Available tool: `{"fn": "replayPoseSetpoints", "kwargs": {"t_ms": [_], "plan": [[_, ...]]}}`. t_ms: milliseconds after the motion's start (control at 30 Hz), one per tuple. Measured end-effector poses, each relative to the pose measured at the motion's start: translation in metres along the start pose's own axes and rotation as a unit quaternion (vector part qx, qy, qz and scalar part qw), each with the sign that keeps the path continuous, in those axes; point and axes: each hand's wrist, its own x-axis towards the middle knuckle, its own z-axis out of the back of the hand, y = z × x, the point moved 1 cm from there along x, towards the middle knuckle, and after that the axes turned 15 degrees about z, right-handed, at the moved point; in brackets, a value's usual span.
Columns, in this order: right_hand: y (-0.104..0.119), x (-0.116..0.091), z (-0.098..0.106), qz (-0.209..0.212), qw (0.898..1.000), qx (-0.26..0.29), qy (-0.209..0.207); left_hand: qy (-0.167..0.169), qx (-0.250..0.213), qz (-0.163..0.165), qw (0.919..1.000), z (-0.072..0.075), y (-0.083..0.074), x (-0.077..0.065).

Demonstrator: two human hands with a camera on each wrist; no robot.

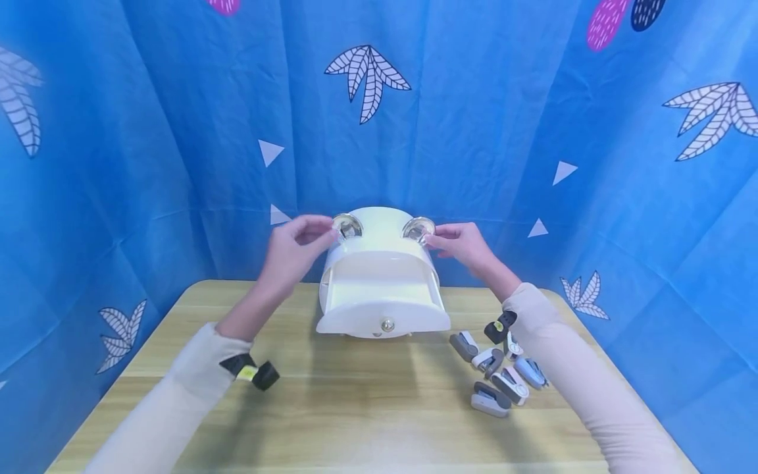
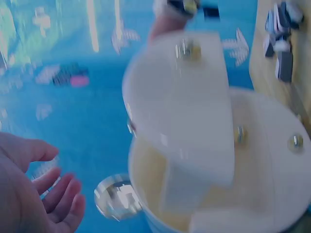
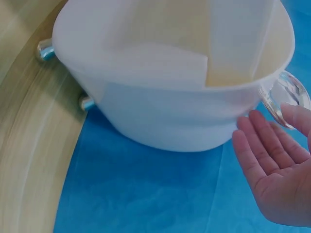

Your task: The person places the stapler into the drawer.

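Observation:
A white rounded box (image 1: 381, 220) stands at the back of the table with its upper drawer (image 1: 383, 315) pulled out, a shiny round knob (image 1: 387, 324) on the drawer front. Two silvery discs, a left one (image 1: 347, 226) and a right one (image 1: 418, 229), stick up from its top. Beside the left disc is my left hand (image 1: 299, 247); the left wrist view has its fingers loosely bent and apart from the disc (image 2: 117, 197). My right hand (image 1: 464, 245) is at the right disc, fingers straight and thumb overlapping the rim (image 3: 286, 99); contact is unclear.
Several small grey, white and blue staplers (image 1: 490, 400) lie in a cluster on the wooden table (image 1: 284, 408), right of the box and under the right forearm. A blue patterned curtain (image 1: 225, 164) encloses the back and both sides.

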Motion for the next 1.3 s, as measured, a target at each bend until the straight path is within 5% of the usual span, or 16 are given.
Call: {"fn": "replayPoseSetpoints", "kwargs": {"t_ms": [133, 400, 533, 800, 1300], "plan": [[0.004, -0.008, 0.01, 0.005, 0.998, -0.048, 0.038, -0.014, -0.035, 0.017, 0.9991, 0.002, 0.011, 0.031], [-0.016, -0.047, 0.018, 0.037, 0.97, -0.214, 0.112, 0.055, -0.045, 0.079, 0.9943, 0.004, 0.036, 0.065], [-0.033, -0.072, 0.016, 0.038, 0.956, -0.252, 0.143, 0.065, -0.054, 0.085, 0.9928, 0.004, 0.042, 0.073], [-0.071, -0.108, 0.013, 0.018, 0.952, -0.267, 0.149, 0.069, -0.085, 0.08, 0.9907, 0.001, 0.047, 0.086], [-0.117, -0.134, -0.001, -0.053, 0.947, -0.28, 0.15, 0.051, -0.085, 0.087, 0.9913, -0.011, 0.058, 0.091]]}}
